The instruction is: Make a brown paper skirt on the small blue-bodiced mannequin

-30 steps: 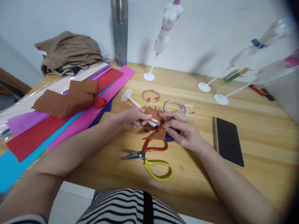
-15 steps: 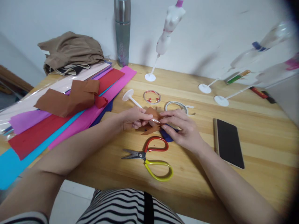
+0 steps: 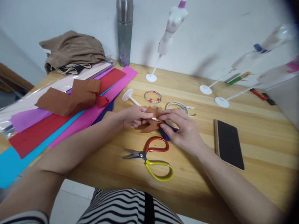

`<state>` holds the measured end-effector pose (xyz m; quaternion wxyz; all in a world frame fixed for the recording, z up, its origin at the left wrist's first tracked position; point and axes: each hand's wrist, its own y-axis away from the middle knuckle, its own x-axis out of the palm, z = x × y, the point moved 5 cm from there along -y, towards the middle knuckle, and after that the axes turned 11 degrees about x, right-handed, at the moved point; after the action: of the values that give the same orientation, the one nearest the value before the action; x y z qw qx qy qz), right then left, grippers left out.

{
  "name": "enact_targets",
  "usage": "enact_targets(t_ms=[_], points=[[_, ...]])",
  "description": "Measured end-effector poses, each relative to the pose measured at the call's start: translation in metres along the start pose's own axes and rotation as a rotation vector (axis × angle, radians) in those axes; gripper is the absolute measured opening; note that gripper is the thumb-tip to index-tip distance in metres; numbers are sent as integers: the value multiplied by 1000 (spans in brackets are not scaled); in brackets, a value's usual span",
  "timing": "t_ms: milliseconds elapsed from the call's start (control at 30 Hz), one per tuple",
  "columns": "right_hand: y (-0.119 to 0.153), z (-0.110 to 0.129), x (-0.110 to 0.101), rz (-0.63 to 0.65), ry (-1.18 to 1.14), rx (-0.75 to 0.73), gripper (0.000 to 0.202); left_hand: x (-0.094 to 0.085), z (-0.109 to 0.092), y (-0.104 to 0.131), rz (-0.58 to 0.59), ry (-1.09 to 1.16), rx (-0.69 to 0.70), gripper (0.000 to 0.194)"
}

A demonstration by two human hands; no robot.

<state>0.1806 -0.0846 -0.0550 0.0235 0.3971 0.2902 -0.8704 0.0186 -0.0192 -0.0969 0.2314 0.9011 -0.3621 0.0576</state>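
Above the middle of the table my left hand (image 3: 137, 117) is closed around a small mannequin on a stand, lying on its side. Its round white base (image 3: 127, 94) and rod stick out to the upper left, and a shiny bit of the body shows between my hands. A brown crepe paper piece (image 3: 150, 127) is partly wrapped around it. My right hand (image 3: 178, 126) pinches the paper at its right end, fingertips close to the left thumb. Beneath the right fingers lies a dark blue piece (image 3: 166, 133). Scissors (image 3: 142, 155) with red and yellow handles rest just in front, blades apart.
Coloured crepe sheets (image 3: 60, 132) and folded brown cloth (image 3: 74, 49) lie left. A flask (image 3: 125, 40) and mannequin (image 3: 171, 28) stand behind. A tape roll (image 3: 177, 104), clear ring (image 3: 153, 97) and phone (image 3: 229, 144) lie nearby; two more mannequins (image 3: 247, 57) stand right.
The brown paper's lower flap has swung slightly and shows more of its face. Both hands keep their hold in nearly the same place; the whole view has shifted a little.
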Motion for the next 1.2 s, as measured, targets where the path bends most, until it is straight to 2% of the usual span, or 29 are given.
enact_targets(t_ms=[133,333,533,700,867,1067,1200], points=[[-2,3,2,6,4,0,9,2,-2,1,15,-1,-4,31],[-10,3,12,-33,11,99,12,5,-6,5,-35,-4,-7,34],[-10,-2,19,-122,9,162,14,3,-5,3,-33,10,8,36],[-8,0,20,-154,10,149,14,2,-3,0,9,14,8,28],[-8,5,17,-158,25,128,14,-3,0,-1,-21,19,16,38],[-8,8,18,-187,59,94,15,-1,-2,-1,3,51,51,24],[-11,11,19,-196,92,85,12,0,-1,-1,37,65,56,21]])
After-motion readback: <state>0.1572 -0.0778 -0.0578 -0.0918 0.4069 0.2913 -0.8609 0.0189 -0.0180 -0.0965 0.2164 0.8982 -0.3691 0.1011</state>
